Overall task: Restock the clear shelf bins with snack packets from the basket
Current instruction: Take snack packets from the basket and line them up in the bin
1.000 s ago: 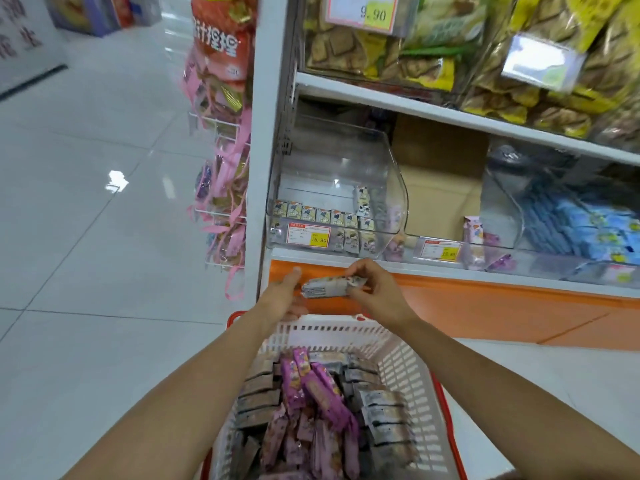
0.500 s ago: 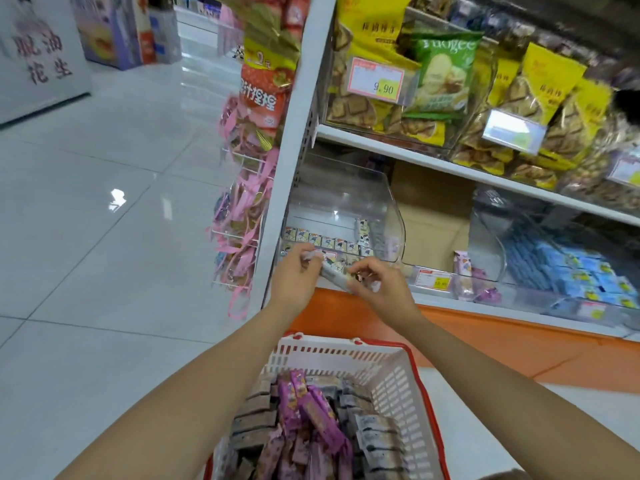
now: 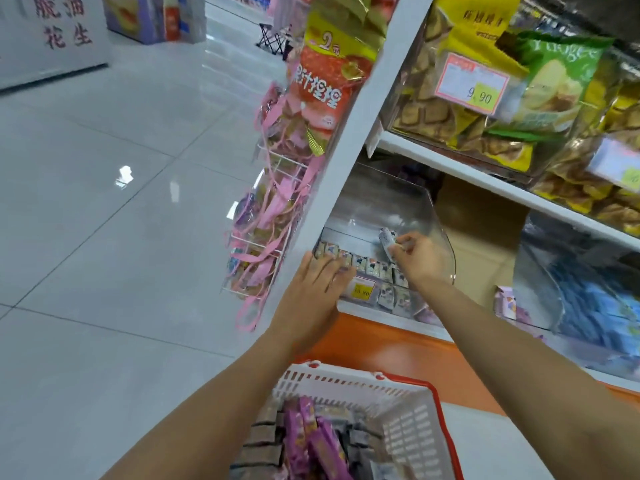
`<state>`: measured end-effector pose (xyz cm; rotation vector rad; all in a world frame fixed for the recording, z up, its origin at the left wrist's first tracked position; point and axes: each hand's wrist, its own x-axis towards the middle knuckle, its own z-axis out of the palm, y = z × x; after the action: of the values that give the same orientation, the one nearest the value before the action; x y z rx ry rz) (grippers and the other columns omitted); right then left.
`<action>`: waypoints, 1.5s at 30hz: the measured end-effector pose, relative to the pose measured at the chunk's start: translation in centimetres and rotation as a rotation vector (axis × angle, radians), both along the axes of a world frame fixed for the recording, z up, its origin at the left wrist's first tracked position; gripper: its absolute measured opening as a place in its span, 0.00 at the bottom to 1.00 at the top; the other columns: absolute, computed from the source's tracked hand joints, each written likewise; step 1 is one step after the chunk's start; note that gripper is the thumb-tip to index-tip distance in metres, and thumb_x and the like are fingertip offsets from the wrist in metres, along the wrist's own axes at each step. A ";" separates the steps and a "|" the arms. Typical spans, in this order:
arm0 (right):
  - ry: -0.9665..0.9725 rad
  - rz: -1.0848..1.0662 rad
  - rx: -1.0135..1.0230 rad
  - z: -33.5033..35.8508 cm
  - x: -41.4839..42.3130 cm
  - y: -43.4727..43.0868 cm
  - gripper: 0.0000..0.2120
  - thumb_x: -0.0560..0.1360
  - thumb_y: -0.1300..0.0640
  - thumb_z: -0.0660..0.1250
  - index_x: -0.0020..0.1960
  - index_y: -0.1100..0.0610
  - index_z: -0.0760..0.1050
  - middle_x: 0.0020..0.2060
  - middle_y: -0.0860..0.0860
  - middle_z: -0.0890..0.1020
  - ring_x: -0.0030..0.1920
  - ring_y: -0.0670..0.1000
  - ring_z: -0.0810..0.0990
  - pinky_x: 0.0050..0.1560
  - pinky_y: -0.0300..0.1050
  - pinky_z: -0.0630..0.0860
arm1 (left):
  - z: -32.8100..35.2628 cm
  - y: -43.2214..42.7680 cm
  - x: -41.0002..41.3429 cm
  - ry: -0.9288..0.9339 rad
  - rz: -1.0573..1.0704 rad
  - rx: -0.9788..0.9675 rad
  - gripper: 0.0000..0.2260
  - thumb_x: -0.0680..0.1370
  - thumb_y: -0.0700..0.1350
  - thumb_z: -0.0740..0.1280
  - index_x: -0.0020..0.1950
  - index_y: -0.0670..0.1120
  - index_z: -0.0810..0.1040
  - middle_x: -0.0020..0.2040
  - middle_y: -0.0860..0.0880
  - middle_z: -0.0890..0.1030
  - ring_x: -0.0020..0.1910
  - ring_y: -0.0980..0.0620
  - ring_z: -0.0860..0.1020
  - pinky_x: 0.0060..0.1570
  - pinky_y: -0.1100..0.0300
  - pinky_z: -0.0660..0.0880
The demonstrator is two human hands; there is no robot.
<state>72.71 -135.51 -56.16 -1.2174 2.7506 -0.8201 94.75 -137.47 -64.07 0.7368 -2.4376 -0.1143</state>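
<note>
item: snack packet (image 3: 387,239), small, pale wrapper with dark print, held upright and a little tilted inside the clear bin (image 3: 398,206) on the lower shelf (image 3: 381,315), above the right end of the row of packets (image 3: 367,263) already standing along the bin's front. right hand (image 3: 420,259): reached over the bin's front wall, thumb and fingers pinching the packet's lower end. left hand (image 3: 318,282): fingers straight and together, laid flat on the bin's front left corner, fingertips on the first packets of the row, holding nothing. change from half a second ago: both hands then gripped the packet together just outside the bin's front; they have since parted, the right carrying the packet in, the left dropping onto the front edge. a second ago the pair was lower, between basket and shelf. price label (image 3: 363,289): yellow and red, on the bin's front, partly covered by the left hand. basket (image 3: 349,384): white, red-rimmed, below the forearms, holding purple packets (image 3: 311,441) in the middle with grey packets (image 3: 263,441) beside them. second clear bin (image 3: 540,271): to the right on the same shelf, with blue packets; its contents are blurred. biscuit bags (image 3: 485,109): yellow and green, on the shelf above.
</note>
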 end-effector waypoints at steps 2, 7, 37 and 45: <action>0.036 -0.024 0.061 -0.6 -0.6 -1.5 0.10 0.77 0.51 0.67 0.52 0.57 0.78 0.42 0.55 0.82 0.44 0.54 0.79 0.45 0.43 0.73 | -1.4 -0.6 -0.3 0.065 -0.009 -0.091 0.33 0.70 0.36 0.70 0.75 0.46 0.68 0.70 0.45 0.73 0.73 0.44 0.66 0.77 0.44 0.51; 0.157 -0.042 0.190 -2.2 -1.9 -3.9 0.11 0.78 0.52 0.66 0.49 0.60 0.79 0.45 0.60 0.82 0.47 0.58 0.78 0.46 0.45 0.72 | -2.7 -1.4 -1.0 0.175 -0.054 -0.132 0.31 0.68 0.36 0.67 0.72 0.45 0.72 0.67 0.45 0.75 0.71 0.44 0.67 0.76 0.44 0.52; 0.017 0.344 -0.093 1.2 2.5 1.9 0.11 0.78 0.61 0.65 0.59 0.56 0.80 0.54 0.51 0.83 0.50 0.45 0.79 0.57 0.39 0.77 | -0.3 1.0 0.0 -0.059 0.033 0.037 0.43 0.65 0.38 0.74 0.78 0.45 0.61 0.76 0.43 0.65 0.77 0.43 0.56 0.74 0.42 0.51; -0.077 0.637 -0.219 -1.4 8.2 9.5 0.05 0.78 0.61 0.66 0.50 0.55 0.81 0.41 0.47 0.82 0.41 0.46 0.79 0.42 0.38 0.76 | -2.0 4.7 2.2 -0.115 0.043 0.031 0.34 0.65 0.41 0.76 0.70 0.44 0.70 0.63 0.42 0.73 0.66 0.41 0.68 0.72 0.43 0.62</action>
<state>80.89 -126.00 -57.59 -1.8938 2.0320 -1.0549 96.95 -132.75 -66.11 0.8297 -2.5318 -0.0960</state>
